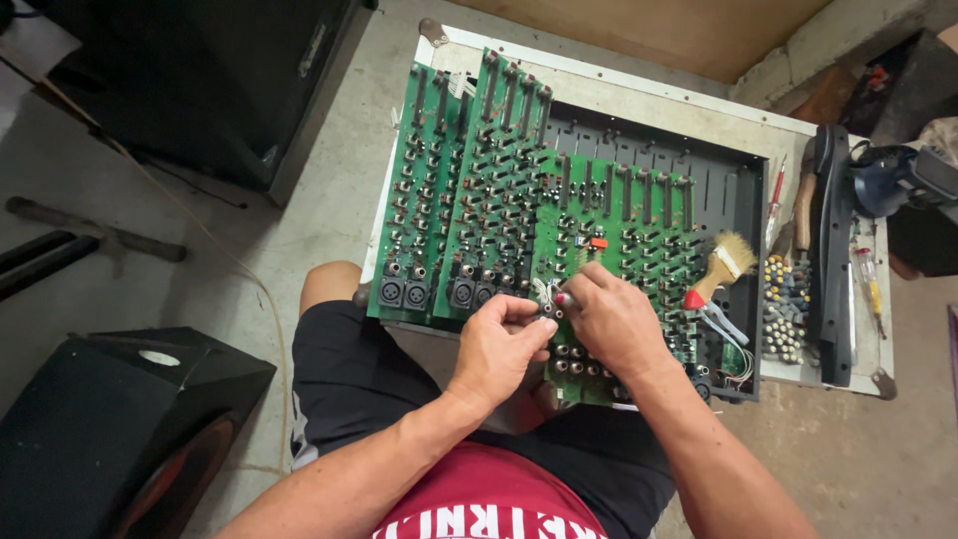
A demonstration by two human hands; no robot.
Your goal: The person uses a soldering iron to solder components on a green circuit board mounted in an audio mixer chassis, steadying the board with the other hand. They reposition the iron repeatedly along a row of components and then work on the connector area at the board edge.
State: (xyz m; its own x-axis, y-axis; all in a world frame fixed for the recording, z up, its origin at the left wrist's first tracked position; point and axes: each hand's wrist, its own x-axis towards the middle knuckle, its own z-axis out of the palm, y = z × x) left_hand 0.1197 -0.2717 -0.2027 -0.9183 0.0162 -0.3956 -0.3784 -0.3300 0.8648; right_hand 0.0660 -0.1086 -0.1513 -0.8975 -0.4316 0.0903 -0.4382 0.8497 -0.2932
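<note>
Three green circuit boards (519, 190) lifted out of one open grey chassis (733, 200), seemingly mid-disassembly, boards still wired. Left hand (499, 344) fingers pinched shut on a small connector (548, 308) at the nearest board's front edge; right hand (609, 319) fingers closed on it too. Right of the fingers: one brush (723, 265), one red-handled pliers (711, 311), many knobs (784, 309).

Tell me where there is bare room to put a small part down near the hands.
Bare dark chassis floor shows between the green boards and the paintbrush. Bare concrete floor lies left of the boards. Around both hands and by the knobs, it is crowded.
</note>
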